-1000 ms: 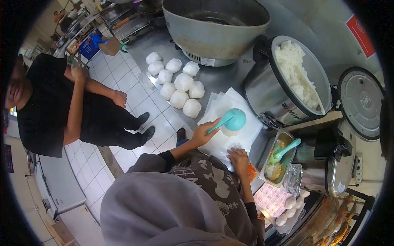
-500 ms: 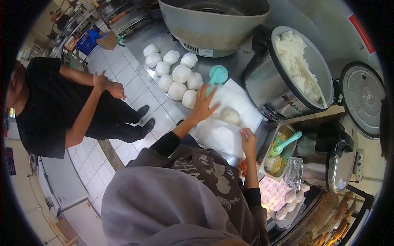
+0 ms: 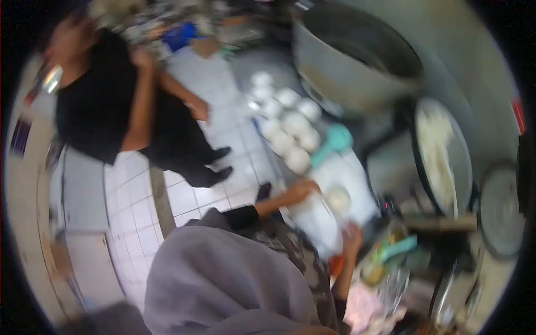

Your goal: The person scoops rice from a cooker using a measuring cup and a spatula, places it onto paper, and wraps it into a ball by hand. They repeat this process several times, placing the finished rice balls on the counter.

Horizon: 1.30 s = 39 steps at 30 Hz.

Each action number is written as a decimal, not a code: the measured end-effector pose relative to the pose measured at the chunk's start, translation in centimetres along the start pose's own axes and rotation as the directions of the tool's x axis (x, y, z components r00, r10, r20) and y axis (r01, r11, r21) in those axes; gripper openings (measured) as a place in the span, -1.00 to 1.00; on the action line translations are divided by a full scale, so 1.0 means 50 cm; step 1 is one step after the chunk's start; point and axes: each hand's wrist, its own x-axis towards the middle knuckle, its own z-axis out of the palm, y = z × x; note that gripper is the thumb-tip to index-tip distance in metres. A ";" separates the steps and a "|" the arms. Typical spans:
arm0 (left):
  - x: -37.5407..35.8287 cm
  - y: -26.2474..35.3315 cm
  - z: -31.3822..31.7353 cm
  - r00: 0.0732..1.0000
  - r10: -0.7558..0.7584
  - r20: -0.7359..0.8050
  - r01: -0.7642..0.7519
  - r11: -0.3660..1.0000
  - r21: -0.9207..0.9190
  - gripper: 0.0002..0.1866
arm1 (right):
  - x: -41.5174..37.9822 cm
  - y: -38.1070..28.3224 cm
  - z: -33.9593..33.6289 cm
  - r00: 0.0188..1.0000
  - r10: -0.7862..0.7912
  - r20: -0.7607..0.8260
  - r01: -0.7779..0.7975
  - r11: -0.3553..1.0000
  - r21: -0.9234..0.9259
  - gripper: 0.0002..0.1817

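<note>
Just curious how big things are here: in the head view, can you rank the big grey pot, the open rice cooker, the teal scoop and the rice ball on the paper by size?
1. big grey pot
2. open rice cooker
3. teal scoop
4. rice ball

Blur makes the last two close.

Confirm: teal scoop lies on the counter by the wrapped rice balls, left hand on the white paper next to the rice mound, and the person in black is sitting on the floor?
Not quite. The head view shows the person in black standing on the tiled floor, not sitting. The rest holds: the teal scoop lies by the wrapped rice balls, and the left hand is on the white paper near the rice mound.
</note>
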 end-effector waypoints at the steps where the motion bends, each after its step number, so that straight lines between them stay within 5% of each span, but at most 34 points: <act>1: -0.020 -0.008 0.017 0.993 -0.088 -0.078 0.073 0.981 -0.178 -0.76 | -0.007 0.041 0.025 0.953 0.302 0.025 -0.248 0.733 0.633 -0.56; 2: -0.026 -0.012 0.021 0.993 -0.081 -0.082 0.063 0.978 -0.200 -0.74 | -0.003 0.013 0.006 0.994 -0.104 -0.045 0.107 0.991 0.080 -0.61; 3: -0.019 -0.002 0.005 1.000 0.003 -0.005 -0.004 0.993 -0.122 -0.81 | -0.006 -0.015 -0.010 0.968 -0.242 -0.058 0.231 0.961 -0.152 -0.66; 4: -0.016 0.011 -0.011 0.991 0.077 0.108 -0.087 0.992 0.092 -0.83 | -0.012 -0.051 -0.003 0.993 -0.057 -0.100 0.068 0.992 0.104 -0.72; 7: 0.007 0.072 -0.052 0.977 0.119 0.175 -0.147 0.977 0.157 -0.70 | -0.013 -0.039 0.006 0.957 -0.251 -0.148 0.251 0.968 -0.018 -0.92; 11: 0.019 0.044 -0.045 0.976 0.120 0.182 -0.154 0.970 0.186 -0.72 | -0.001 -0.049 -0.004 0.979 -0.168 -0.117 0.179 0.980 0.091 -0.93; 13: 0.020 0.035 -0.053 0.952 0.298 0.069 -0.306 0.934 0.183 -0.80 | -0.002 -0.060 -0.008 0.979 -0.173 -0.109 0.183 0.979 0.093 -0.90; 14: 0.017 0.032 -0.055 0.952 0.297 0.073 -0.305 0.935 0.183 -0.80 | -0.004 -0.065 -0.009 0.997 -0.034 -0.072 0.045 0.985 0.169 -0.86; 16: 0.010 0.031 -0.060 0.985 0.174 0.018 -0.174 0.985 0.012 -0.88 | -0.015 -0.067 -0.009 0.994 0.109 -0.026 -0.100 0.966 0.238 -0.82; 19: -0.009 0.027 -0.073 0.993 0.102 0.057 -0.094 0.987 -0.129 -0.88 | -0.036 -0.072 -0.012 0.998 -0.042 0.038 0.032 0.975 0.220 -0.77; 25: -0.026 0.004 -0.079 0.985 0.174 0.018 -0.173 0.984 -0.044 -0.84 | -0.084 -0.054 -0.005 0.993 -0.065 0.103 0.046 0.984 0.172 -0.77; 26: -0.023 0.005 -0.077 0.985 0.171 0.017 -0.170 0.984 -0.046 -0.84 | -0.097 -0.111 -0.022 0.989 0.091 0.114 -0.113 0.974 0.196 -0.60; 27: -0.015 0.018 -0.074 1.000 -0.004 0.021 0.006 0.999 -0.050 -0.82 | -0.106 -0.150 -0.032 0.960 0.249 0.128 -0.272 0.937 0.218 -0.38; 28: -0.011 0.024 -0.066 0.983 -0.182 0.032 0.184 0.981 -0.057 -0.79 | -0.082 -0.119 -0.022 0.978 0.201 0.050 -0.207 0.962 0.176 -0.62; 30: -0.002 -0.028 -0.020 0.981 0.014 -0.196 -0.010 1.000 0.025 -0.76 | -0.039 -0.064 0.007 0.986 0.102 -0.132 -0.076 0.979 0.188 -0.74; 31: -0.001 -0.063 0.004 0.985 -0.101 -0.141 0.146 0.922 0.358 -0.76 | -0.029 -0.058 0.021 0.955 0.247 -0.166 -0.193 0.938 0.286 -0.74; 33: 0.015 -0.002 -0.001 0.948 -0.268 -0.172 0.315 0.872 0.374 -0.79 | -0.019 -0.015 0.023 0.898 0.425 -0.114 -0.402 0.898 0.177 -0.75; 34: 0.013 -0.018 0.016 0.973 -0.105 -0.207 0.206 0.803 0.560 -0.77 | -0.011 -0.006 0.041 0.920 0.318 -0.231 -0.294 0.947 0.131 -0.77; 35: 0.014 -0.013 0.017 0.964 -0.113 -0.240 0.213 0.866 0.451 -0.82 | -0.009 0.001 0.028 0.866 0.493 -0.085 -0.469 0.859 0.207 -0.75; 37: 0.026 0.039 0.018 0.927 -0.162 -0.338 0.306 0.848 0.433 -0.93 | 0.009 -0.043 0.016 0.918 0.341 -0.200 -0.367 0.924 -0.110 -0.69; 39: 0.034 0.094 0.018 0.876 -0.053 -0.480 0.312 0.820 0.480 -0.83 | 0.002 -0.016 0.024 0.889 0.383 -0.251 -0.405 0.913 -0.042 -0.73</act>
